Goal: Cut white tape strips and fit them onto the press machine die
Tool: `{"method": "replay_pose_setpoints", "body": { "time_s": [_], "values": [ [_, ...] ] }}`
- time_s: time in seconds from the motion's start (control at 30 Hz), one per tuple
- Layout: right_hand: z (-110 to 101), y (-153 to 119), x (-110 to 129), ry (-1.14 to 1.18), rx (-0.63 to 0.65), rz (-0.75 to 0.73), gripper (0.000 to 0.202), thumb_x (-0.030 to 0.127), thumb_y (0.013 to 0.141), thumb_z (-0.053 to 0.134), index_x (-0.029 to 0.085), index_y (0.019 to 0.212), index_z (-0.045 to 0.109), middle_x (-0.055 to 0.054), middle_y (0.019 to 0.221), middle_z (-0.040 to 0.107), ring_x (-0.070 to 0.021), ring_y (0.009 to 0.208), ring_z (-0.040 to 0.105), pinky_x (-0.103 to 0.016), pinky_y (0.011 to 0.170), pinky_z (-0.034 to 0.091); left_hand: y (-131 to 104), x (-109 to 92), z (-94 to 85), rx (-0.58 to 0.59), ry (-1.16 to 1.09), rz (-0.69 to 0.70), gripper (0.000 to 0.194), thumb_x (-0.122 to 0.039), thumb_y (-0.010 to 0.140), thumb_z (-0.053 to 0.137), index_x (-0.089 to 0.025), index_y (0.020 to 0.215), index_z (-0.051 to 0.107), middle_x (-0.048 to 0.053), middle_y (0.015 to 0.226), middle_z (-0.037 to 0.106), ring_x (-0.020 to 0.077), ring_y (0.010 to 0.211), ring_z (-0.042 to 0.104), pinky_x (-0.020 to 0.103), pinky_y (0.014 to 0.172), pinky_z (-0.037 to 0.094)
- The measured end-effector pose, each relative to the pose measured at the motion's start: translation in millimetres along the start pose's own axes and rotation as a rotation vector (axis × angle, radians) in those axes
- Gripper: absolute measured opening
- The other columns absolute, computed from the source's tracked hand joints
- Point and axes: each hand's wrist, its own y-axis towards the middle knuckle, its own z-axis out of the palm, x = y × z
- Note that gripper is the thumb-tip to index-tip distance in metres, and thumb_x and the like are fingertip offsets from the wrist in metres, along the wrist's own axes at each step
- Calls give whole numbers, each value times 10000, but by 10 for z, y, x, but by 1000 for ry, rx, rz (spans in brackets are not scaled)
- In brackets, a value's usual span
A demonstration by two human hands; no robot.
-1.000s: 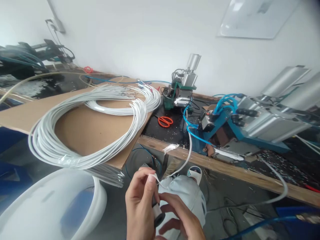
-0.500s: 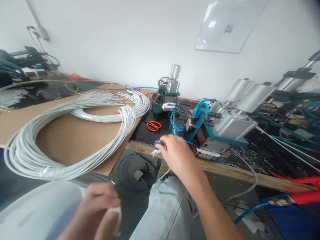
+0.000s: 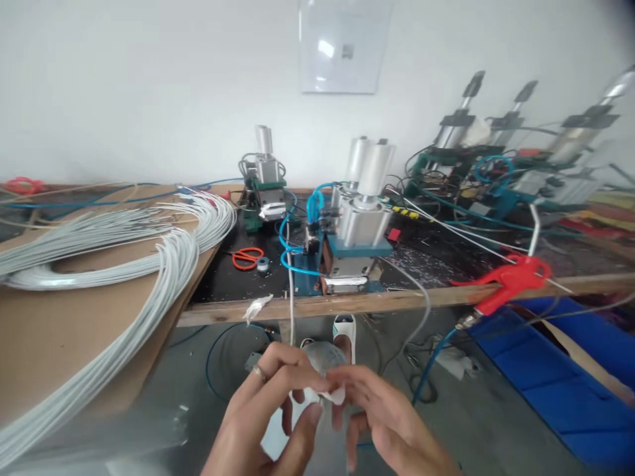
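One small white strip (image 3: 338, 396) is at the fingertips, between the left hand (image 3: 265, 410) and the right hand (image 3: 389, 420), above the knees and before the workbench (image 3: 317, 305). Both hands have their fingers bent toward it; which of them pinches it, I cannot tell. On the bench, a small tape roll (image 3: 262, 264) lies just beside the orange-handled scissors (image 3: 248, 258). To the right of these stands a pneumatic machine (image 3: 364, 228); at left, bundled white cables (image 3: 181, 258) rest on cardboard (image 3: 64, 350).
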Motion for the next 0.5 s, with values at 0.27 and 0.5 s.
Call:
{"method": "replay_pose_setpoints", "body": {
  "time_s": [0.27,0.5],
  "values": [
    [-127,-95,42,-141,-298,-13,356,590,903,617,247,985,658,9,774,500,-103,628,487,-238,603,462,247,29,229,42,-182,-77,107,-266,975,546,-270,1005,650,20,997,596,115,877,596,196,717,493],
    [-223,-149,-27,63,-177,9,446,603,853,694,238,1092,600,12,756,595,-93,618,517,-222,576,439,266,105,307,41,-216,-100,90,-294,955,593,-254,940,672,33,934,605,141,874,595,214,712,488]
  ]
}}
